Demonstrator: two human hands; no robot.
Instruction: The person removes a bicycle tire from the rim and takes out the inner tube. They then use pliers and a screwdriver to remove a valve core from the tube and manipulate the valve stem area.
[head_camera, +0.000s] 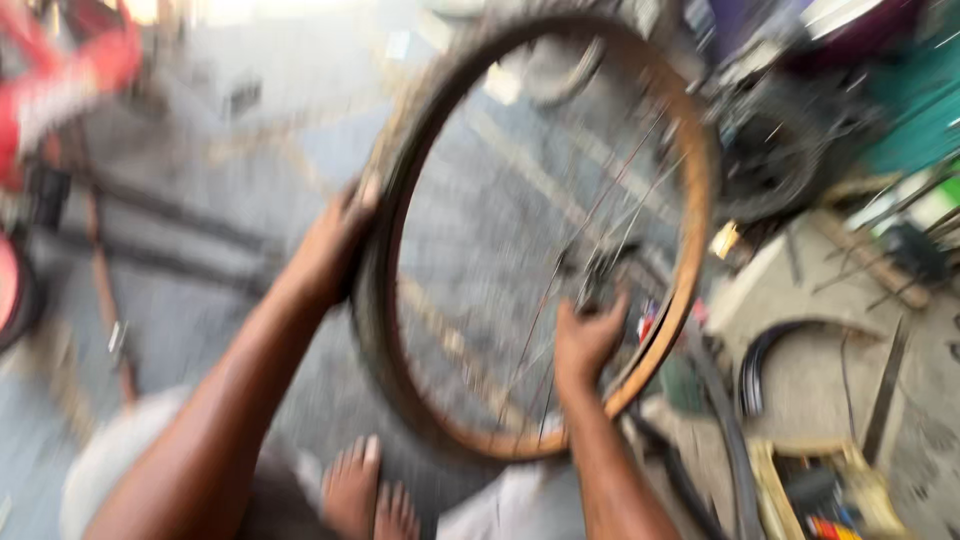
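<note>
A bicycle wheel with a rusty orange-brown rim (700, 190) and a dark worn tyre (385, 300) stands upright in front of me, blurred by motion. My left hand (335, 245) grips the tyre on the wheel's left side. Near the centre, my right hand (585, 340) is closed around the hub (600, 275) where thin spokes meet. My bare foot (355, 490) rests on the ground just below the wheel.
A red bicycle frame (60, 70) stands at the far left. Dark wheels and parts (780, 160) pile up at the upper right. A loose black tyre (760, 360), wooden pieces and tools lie on the ground at the right.
</note>
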